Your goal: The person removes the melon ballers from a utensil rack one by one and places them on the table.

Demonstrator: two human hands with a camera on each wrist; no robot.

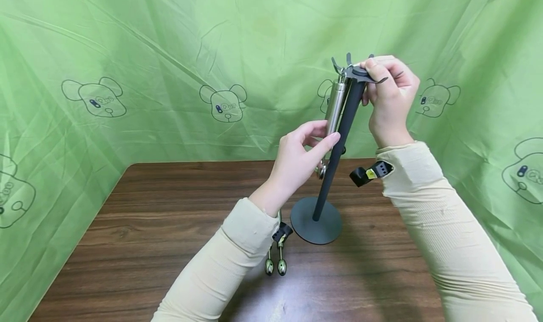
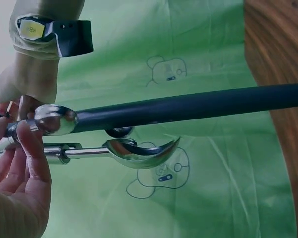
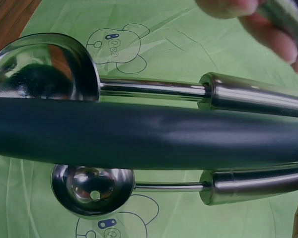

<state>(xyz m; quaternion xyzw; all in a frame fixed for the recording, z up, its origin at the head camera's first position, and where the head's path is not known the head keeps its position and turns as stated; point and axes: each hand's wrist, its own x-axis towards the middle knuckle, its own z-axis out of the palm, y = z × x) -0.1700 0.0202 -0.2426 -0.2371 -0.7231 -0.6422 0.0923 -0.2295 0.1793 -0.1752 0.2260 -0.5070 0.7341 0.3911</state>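
A dark utensil stand [image 1: 335, 154] leans to the right, with curved hooks at its top and a round base on the table. My right hand [image 1: 392, 91] pinches the hook plate at the top. Beside the pole my left hand [image 1: 299, 152] holds a steel scoop, thumb on one side and fingers on the other. Its rounded bowl [image 2: 56, 119] shows just past the thumb in the left wrist view. Behind the pole, the right wrist view has a wide-bowled scoop [image 3: 44, 69] and a smaller scoop [image 3: 93, 191] with a hole in its bowl. Both have thick steel handles.
Two thin metal rods with egg-shaped ends [image 1: 282, 266] show under my left wrist, their upper part hidden. A wood-grain table [image 1: 169, 246] lies below, and a green printed curtain [image 1: 161, 53] stands around it. Black strap mounts [image 1: 371, 172] sit at both wrists.
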